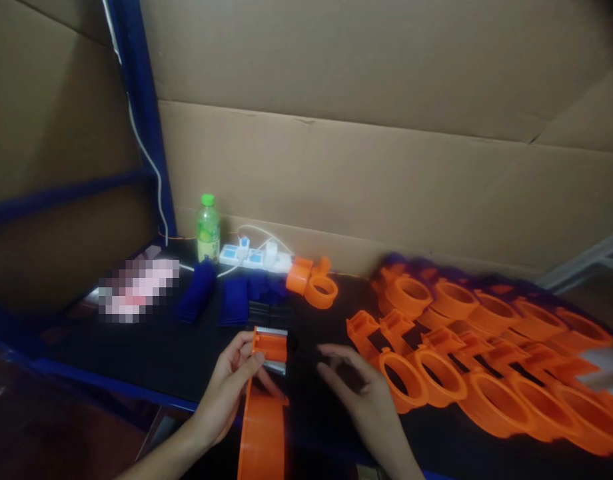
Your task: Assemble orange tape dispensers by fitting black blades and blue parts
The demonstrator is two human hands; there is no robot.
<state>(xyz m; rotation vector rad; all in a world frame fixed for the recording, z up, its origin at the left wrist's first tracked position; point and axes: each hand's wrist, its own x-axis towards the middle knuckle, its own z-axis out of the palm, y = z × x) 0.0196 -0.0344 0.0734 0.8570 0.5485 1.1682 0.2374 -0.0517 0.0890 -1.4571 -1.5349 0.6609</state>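
Observation:
My left hand (231, 380) grips an orange tape dispenser (263, 433) by its head, thumb in front. A serrated metal blade (271, 331) runs along the top edge of the head, and the dispenser's wide ring hangs down toward me. My right hand (364, 393) is just right of the head, apart from it, with thumb and forefinger curved toward each other. Something dark seems to sit at its fingertips, but it blends into the black tabletop. Behind the dispenser lie small black pieces (269, 315) and stacks of blue pieces (233, 301).
Rows of orange tape dispensers (496, 403) cover the right side of the black table (151, 353). Two orange rings (321, 292) lie at the back beside a white power strip (256, 256). A green-capped bottle (208, 230) stands near a blue post (149, 120). Cardboard (386, 173) walls the back.

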